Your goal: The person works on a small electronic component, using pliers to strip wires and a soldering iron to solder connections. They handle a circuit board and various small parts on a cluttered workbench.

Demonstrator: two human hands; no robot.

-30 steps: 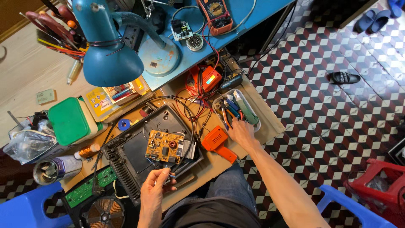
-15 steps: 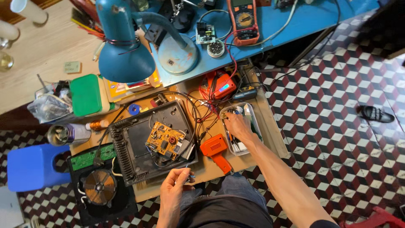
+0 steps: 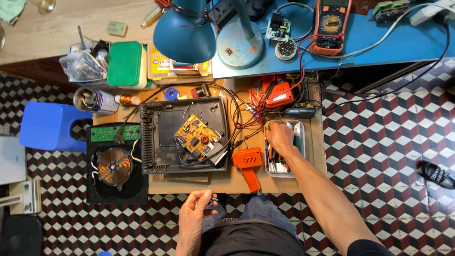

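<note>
The right hand (image 3: 279, 137) reaches into a metal tray (image 3: 300, 127) of tools (grip unclear); the left hand (image 3: 195, 214), near, pinches a small blue-tipped tool (image 3: 209, 195).

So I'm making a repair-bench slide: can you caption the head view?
Right hand reaches into a metal tray of tools; left hand holds a small part near the opened cooker.
</note>
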